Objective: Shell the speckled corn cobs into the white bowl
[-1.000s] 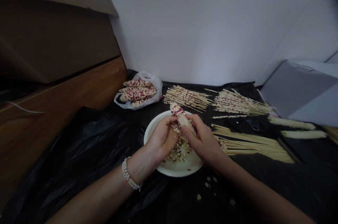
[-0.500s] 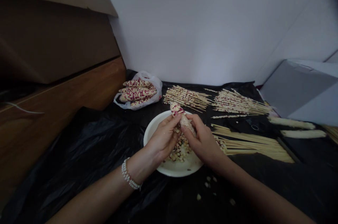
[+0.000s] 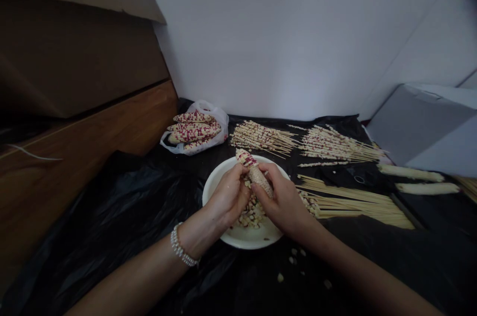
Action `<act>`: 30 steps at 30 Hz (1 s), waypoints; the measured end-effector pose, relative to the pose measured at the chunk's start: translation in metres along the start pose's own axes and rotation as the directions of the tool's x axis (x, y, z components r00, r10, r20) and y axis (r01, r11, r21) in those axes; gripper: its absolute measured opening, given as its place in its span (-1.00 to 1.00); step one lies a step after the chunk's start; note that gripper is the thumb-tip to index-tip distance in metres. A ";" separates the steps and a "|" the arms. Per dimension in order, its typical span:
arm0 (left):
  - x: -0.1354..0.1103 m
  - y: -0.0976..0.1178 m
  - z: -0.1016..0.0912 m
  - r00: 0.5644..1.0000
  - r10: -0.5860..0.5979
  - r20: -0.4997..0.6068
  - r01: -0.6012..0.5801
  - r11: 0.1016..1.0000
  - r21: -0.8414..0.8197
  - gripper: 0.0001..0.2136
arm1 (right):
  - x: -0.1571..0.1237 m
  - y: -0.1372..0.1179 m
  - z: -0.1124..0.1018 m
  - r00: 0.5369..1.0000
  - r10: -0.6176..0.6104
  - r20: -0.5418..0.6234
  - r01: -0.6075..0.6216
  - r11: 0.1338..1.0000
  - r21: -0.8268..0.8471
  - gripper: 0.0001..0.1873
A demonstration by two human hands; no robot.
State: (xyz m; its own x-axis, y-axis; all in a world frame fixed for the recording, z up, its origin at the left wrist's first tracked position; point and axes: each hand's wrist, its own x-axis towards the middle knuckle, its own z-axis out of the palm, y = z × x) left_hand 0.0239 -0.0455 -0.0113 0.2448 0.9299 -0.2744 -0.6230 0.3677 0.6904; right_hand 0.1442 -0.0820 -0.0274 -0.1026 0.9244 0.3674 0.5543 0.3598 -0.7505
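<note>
An ear of corn [image 3: 260, 179] is held at a slant over a white bowl [image 3: 213, 184]. Its far tip carries white and dark red kernels, while the lower part is bare cob. My right hand [image 3: 282, 200] is wrapped round the bare end. My left hand [image 3: 228, 196], a beaded bracelet on its wrist, is closed against the ear's left side, thumb by the kernel edge; its curled fingers are partly hidden. Loose kernels [image 3: 251, 216] lie in the bowl beneath the hands.
Behind the bowl are a plastic bag of corn ears [image 3: 196, 129] and two piles of kernel-threaded skewers [image 3: 261, 136]. Plain skewers [image 3: 357, 201] and two bare cobs [image 3: 428, 188] lie right. Stray kernels [image 3: 292, 260] dot the black plastic sheet [image 3: 149, 197]. A white wall [image 3: 279, 33] stands behind.
The ear has shifted slightly toward me and left, showing more bare cob. My left thumb has drawn back from across the ear to its left side.
</note>
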 end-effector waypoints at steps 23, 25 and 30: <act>-0.005 0.013 0.006 0.989 -0.146 0.027 0.148 0.970 -0.195 -0.80 | 0.002 0.001 -0.003 0.998 0.065 -0.017 -0.063 0.988 0.138 -0.69; -0.005 0.012 0.007 0.990 -0.138 0.020 0.139 0.969 -0.205 -0.79 | 0.003 0.000 -0.003 0.998 0.064 -0.014 -0.061 0.988 0.139 -0.70; -0.006 0.010 0.009 0.993 -0.113 0.023 0.116 0.978 -0.176 -0.77 | 0.002 0.000 -0.003 0.997 0.077 0.011 -0.078 0.985 0.156 -0.68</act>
State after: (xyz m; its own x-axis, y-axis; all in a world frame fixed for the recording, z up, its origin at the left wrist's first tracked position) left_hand 0.0230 -0.0470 0.0030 0.3305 0.8821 -0.3357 -0.7113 0.4666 0.5257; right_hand 0.1461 -0.0804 -0.0253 -0.0689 0.9508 0.3020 0.4251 0.3018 -0.8533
